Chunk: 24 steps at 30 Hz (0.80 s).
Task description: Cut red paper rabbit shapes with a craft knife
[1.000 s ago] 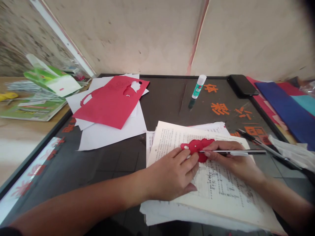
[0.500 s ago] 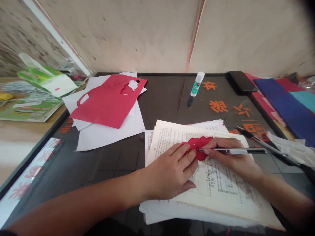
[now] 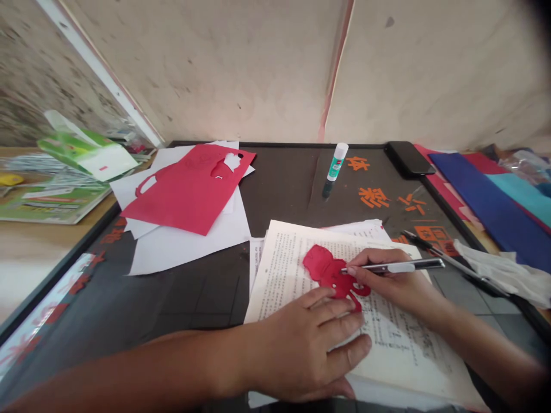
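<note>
Right hand (image 3: pixel 390 284) closed on craft knife (image 3: pixel 398 267), tip at red paper cutout (image 3: pixel 327 269); left hand (image 3: pixel 303 350) open on page (image 3: pixel 279 275). Cutting in hand; next cut needs the cutout pinned.

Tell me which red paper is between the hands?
The small red cut-out on the printed page, pressed by the left hand and touched by the right hand holding a slim metal tool. The big red sheet lies away on white paper.

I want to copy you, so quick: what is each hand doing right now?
Left hand: open, lying flat on a printed page.
Right hand: closed, holding a craft knife.
</note>
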Motion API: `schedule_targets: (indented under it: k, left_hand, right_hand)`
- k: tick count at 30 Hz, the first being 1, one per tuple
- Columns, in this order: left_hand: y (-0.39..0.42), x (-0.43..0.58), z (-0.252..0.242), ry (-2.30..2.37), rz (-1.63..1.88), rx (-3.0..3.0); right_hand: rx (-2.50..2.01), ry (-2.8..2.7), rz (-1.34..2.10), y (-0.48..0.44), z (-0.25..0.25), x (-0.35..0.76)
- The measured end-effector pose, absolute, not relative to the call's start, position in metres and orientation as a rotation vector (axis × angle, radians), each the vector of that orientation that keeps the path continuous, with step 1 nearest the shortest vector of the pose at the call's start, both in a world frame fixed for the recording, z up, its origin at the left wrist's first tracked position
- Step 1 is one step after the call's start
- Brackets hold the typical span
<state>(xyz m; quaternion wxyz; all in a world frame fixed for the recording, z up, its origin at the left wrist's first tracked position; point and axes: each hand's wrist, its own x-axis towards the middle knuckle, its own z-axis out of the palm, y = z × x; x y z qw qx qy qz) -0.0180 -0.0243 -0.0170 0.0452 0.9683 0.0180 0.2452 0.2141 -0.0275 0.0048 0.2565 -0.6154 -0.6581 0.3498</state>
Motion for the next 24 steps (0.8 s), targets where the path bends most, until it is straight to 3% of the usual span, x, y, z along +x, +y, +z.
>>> schedule_targets:
  k: [3, 7, 24]
  left_hand:
    - [-0.022, -0.017, -0.019, 0.277, 0.872, 2.941]
    - [-0.021, -0.017, -0.027, 0.456, 0.634, 2.950]
    - [-0.009, -0.019, -0.027, 0.341, 0.354, 2.931]
  right_hand:
    - [-1.624, -1.796, 1.004, -0.026, 0.004, 0.219]
    - [-1.541, -1.739, 1.079, -0.024, 0.000, 0.228]
    - [-1.495, -1.804, 1.060, -0.020, -0.005, 0.236]
